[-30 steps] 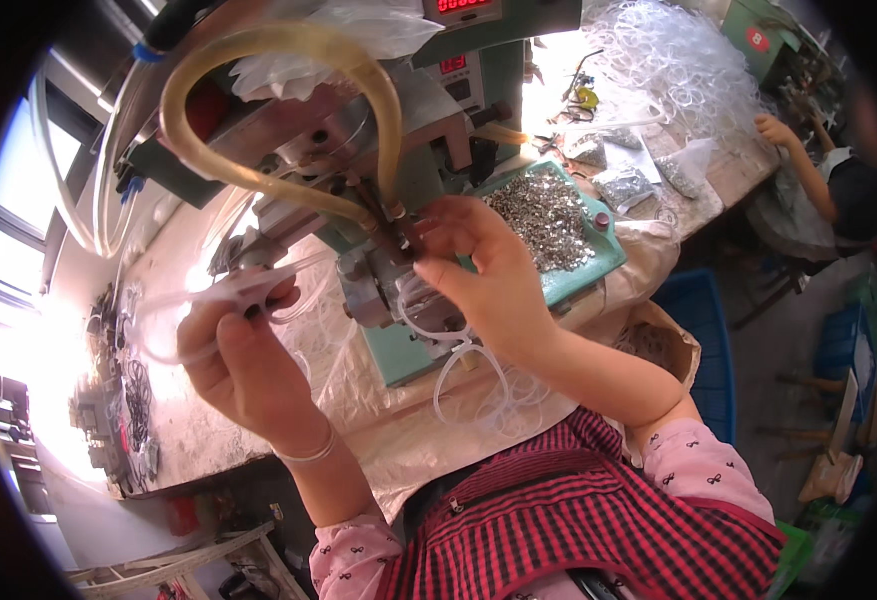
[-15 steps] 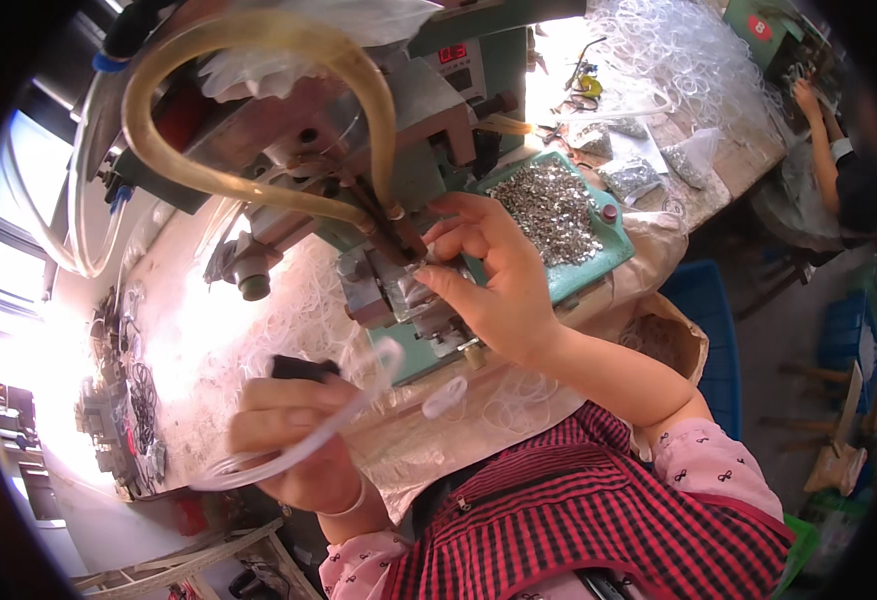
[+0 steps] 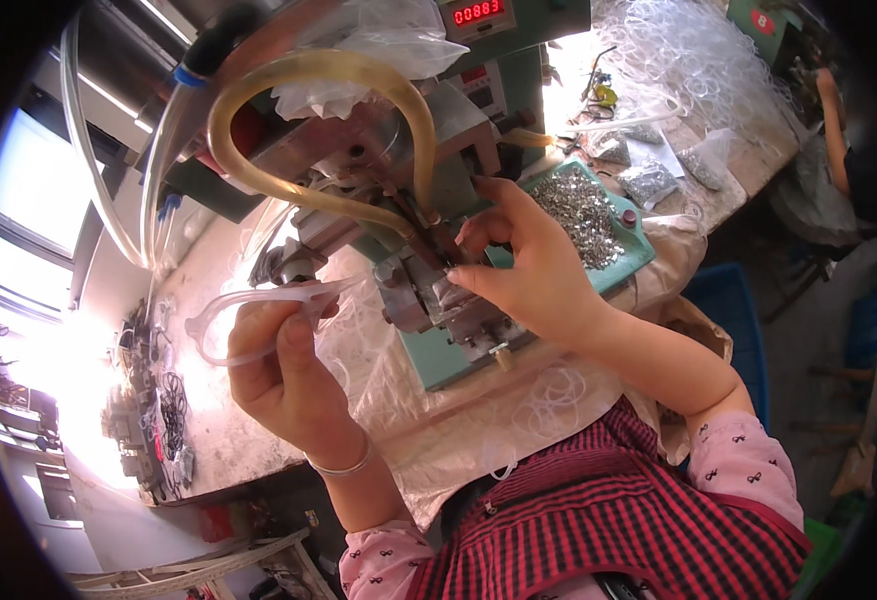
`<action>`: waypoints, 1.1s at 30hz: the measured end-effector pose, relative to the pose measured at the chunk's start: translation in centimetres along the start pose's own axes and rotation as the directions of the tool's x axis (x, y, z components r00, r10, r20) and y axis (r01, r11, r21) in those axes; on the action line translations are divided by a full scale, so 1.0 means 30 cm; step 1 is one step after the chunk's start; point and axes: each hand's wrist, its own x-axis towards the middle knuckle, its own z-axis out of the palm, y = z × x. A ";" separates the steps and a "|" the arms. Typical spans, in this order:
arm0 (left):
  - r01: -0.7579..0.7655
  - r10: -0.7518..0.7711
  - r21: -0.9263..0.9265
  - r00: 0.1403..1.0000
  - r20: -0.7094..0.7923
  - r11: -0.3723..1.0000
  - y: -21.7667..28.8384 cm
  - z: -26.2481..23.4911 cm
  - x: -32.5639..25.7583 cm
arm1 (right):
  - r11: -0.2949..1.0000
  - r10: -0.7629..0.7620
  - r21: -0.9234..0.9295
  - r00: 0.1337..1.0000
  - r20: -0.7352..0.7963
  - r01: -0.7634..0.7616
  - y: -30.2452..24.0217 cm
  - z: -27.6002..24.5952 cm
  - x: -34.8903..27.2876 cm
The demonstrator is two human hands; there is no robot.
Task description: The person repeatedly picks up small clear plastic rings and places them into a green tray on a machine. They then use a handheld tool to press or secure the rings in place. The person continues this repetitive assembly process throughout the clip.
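Observation:
My left hand is closed on a looped, translucent plastic strap, pinched between thumb and fingers left of the machine. The strap's narrow end points right, toward the machine. My right hand is at the small green press machine, its thumb and curled fingers at the metal working head. Its fingertips are close together there; whatever they may hold is too small or hidden to make out. A thick, yellowish hose loops above the head.
Right of the press, a green tray holds many small metal pieces. Clear strap loops are heaped at the far right, near bagged metal parts. A blue bin stands below the table edge. Another person's arm shows far right.
My left hand has risen with the strap, which was blurred and hanging lower before. My right hand stays at the working head. The whole view has shifted, bringing a lit counter in at the top.

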 end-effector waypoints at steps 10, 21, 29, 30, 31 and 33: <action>0.061 -0.058 -0.061 0.997 0.048 0.996 -0.001 -0.039 0.015 | 0.999 0.049 0.011 0.999 0.018 -0.050 -0.016 0.005 0.020; -0.381 0.260 0.104 0.782 0.567 0.919 -0.044 0.080 -0.163 | 0.975 -0.178 -0.172 0.957 -0.228 0.141 0.143 -0.172 -0.002; -0.336 0.190 0.128 0.762 0.619 0.933 -0.054 0.098 -0.173 | 0.351 -0.428 -0.873 0.887 0.174 0.340 0.362 -0.225 -0.049; -0.335 0.188 0.131 0.765 0.615 0.933 -0.053 0.089 -0.165 | 0.365 -0.425 -0.878 0.894 0.139 0.310 0.377 -0.228 -0.019; -0.319 0.171 0.130 0.760 0.627 0.939 -0.049 0.085 -0.167 | 0.380 -0.422 -0.881 0.900 0.107 0.283 0.393 -0.242 0.010; -0.345 0.166 0.203 0.789 0.592 0.916 -0.036 0.083 -0.210 | 0.405 -0.454 -0.861 0.885 0.102 0.307 0.414 -0.264 0.059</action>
